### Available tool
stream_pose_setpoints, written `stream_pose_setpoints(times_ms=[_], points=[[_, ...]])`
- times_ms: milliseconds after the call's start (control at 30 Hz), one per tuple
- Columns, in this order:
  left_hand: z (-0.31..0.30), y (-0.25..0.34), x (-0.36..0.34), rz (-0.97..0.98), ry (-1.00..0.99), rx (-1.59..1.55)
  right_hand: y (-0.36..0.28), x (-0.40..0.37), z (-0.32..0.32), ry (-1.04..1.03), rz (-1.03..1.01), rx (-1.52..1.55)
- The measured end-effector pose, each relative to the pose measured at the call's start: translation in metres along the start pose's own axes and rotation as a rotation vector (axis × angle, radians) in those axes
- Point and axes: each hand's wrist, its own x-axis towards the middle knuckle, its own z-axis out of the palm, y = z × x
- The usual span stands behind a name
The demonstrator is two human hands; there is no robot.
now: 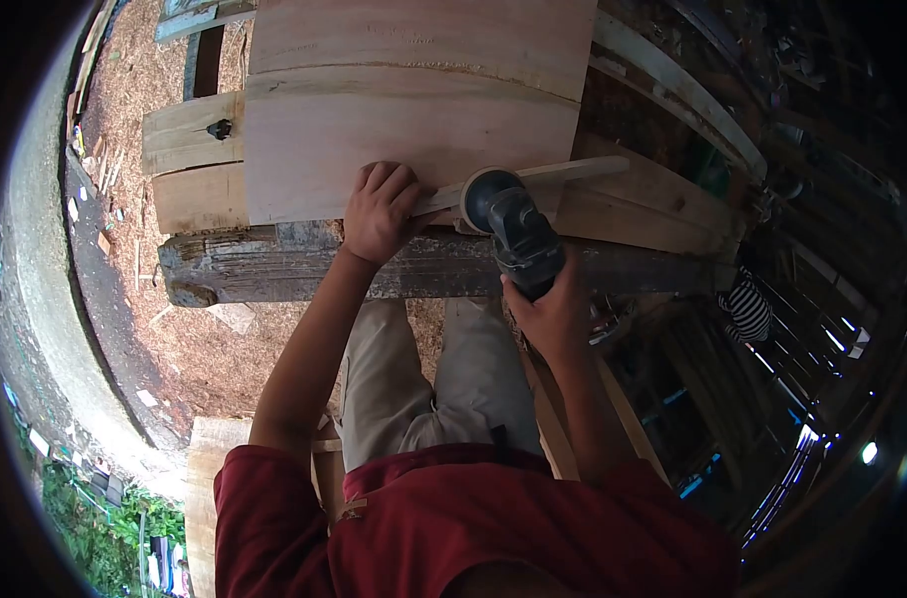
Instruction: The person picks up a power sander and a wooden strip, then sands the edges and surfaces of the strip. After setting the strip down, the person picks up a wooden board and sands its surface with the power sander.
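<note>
My right hand is wrapped round the body of a black orbital sander. The sander's round pad is tilted against a narrow strip of wood. At the strip's left end, my left hand is closed on it, with the fingers curled over the wood. Under the strip lies a wide pale board, its near edge close to my left wrist. The grip of my right thumb shows, but most of the other fingers are behind the sander.
A thick weathered beam runs across in front of my legs. More planks lie at the left, with a small black object on one. Wood shavings cover the ground. Dark clutter and a striped cloth are at the right.
</note>
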Motion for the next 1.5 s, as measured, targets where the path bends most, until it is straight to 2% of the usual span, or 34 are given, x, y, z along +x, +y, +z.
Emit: stream_pose_setpoints(times_ms=[367, 567, 667, 967, 1367, 1500], points=[[0.001, 0.001, 0.000, -0.011, -0.010, 0.004, 0.001, 0.012, -0.005, -0.041, 0.061, 0.023], [0.004, 0.001, 0.000, -0.028, -0.010, 0.025, 0.015, 0.020, -0.011, 0.055, -0.022, 0.059], [0.004, 0.002, 0.001, -0.048, -0.028, 0.023, 0.026, 0.019, -0.018, 0.009, 0.068, 0.043], [0.002, 0.004, 0.004, -0.043, -0.065, 0.044, 0.052, 0.029, -0.022, 0.117, -0.062, 0.028], [0.002, 0.008, 0.007, -0.038, -0.051, 0.039, 0.031, 0.013, 0.000, -0.079, -0.006, 0.000], [0.003, 0.006, 0.004, -0.051, -0.073, 0.042, 0.046, 0.011, -0.002, -0.009, 0.003, -0.013]])
